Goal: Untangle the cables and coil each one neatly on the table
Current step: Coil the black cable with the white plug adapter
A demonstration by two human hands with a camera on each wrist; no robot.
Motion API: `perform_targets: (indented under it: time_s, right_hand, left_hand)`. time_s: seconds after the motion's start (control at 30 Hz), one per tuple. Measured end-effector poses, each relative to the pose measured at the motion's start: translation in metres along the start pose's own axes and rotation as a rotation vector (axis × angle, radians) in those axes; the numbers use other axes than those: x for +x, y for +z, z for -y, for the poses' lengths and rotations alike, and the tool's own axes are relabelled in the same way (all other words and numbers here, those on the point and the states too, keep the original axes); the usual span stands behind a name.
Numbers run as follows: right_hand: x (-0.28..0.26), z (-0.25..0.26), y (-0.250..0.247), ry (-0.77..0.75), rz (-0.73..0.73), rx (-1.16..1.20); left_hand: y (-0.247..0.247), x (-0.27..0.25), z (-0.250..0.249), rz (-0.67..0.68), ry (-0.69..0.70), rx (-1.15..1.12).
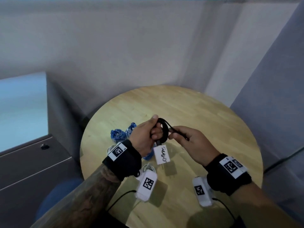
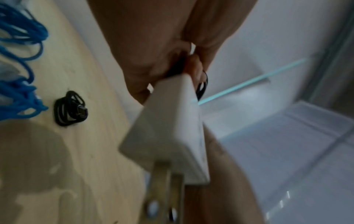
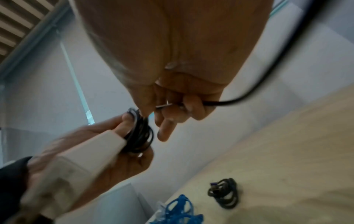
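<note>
Head view: left hand (image 1: 144, 134) grips the black cable coil (image 1: 162, 130) above the table (image 1: 213, 122); right hand (image 1: 189, 143) pinches its loose end.

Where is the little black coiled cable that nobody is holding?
The small black coil lies on the wooden table, right beside the blue cable, seen in both wrist views.

Above the round table (image 1: 205, 112), the left hand (image 1: 144, 137) and right hand (image 1: 189, 143) meet over its middle — a cable coil (image 1: 163, 129) between them, the charger (image 1: 162, 153) hanging beneath. Left of them — a cable bundle (image 1: 118, 135) on the tabletop; a smaller coil (image 2: 70, 108) lies beside it.
</note>
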State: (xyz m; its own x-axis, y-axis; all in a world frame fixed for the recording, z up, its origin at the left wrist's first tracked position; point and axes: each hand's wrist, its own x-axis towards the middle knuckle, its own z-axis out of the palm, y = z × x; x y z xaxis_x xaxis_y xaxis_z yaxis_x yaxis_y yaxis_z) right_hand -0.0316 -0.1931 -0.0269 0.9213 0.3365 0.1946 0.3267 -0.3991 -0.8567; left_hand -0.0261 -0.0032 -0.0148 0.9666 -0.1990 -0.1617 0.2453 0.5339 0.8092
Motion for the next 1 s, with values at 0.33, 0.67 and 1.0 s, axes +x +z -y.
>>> perform_targets:
  time_s: [0.33,0.67,1.0]
  right_hand:
    - [0.004,-0.032,-0.001,0.126,0.261,-0.393]
    - [0.009,-0.020,0.005,0.351,-0.245,0.498]
    - [0.015,-0.030,0.008,0.433,-0.247,0.668]
  left_hand:
    - [-0.043,0.018,-0.015,-0.109,-0.036,-0.252]
    - [-0.020,0.011,0.011,-0.033,-0.128,-0.227]
    - [-0.014,0.008,0.023,0.054,-0.210,-0.326]
